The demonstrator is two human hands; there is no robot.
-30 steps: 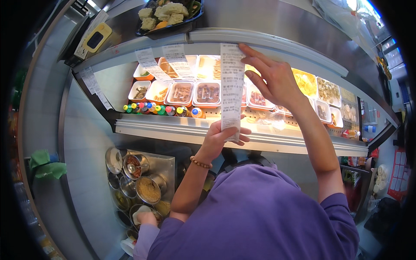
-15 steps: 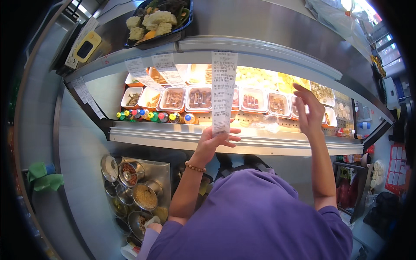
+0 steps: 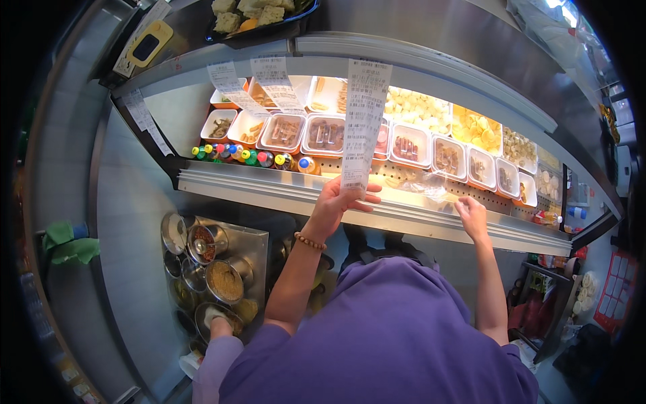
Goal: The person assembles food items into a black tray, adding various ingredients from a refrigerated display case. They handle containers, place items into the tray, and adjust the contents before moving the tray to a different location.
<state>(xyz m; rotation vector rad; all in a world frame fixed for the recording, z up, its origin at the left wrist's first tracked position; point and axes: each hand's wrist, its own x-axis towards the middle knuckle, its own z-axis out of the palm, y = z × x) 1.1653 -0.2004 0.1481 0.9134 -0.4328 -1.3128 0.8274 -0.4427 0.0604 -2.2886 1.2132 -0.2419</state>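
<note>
The fingers of my left hand (image 3: 334, 205) are around the lower end of a long printed receipt (image 3: 367, 111), which hangs from the upper rail of a lit display case. A beaded bracelet is on that wrist. My right hand (image 3: 474, 217) is over the case's front ledge, its fingers curled together beside a crumpled clear plastic bag (image 3: 431, 186); whether they pinch the bag's edge is too small to tell. Beyond my hands, white-and-orange trays of food stand in rows, among them a tray of reddish-brown pieces (image 3: 409, 146).
Colourful-capped bottles (image 3: 249, 157) line the case's front left. More receipts (image 3: 278, 84) hang to the left. A black tray of food (image 3: 259, 19) rests on top. At lower left, another person's hand (image 3: 219, 327) reaches into a steel bowl among several seasoning bowls (image 3: 225, 281).
My right hand has come down and inward from above the right-hand trays to the ledge, its fingers closing. My left hand stays at the receipt. The other person's hand has moved into a bowl.
</note>
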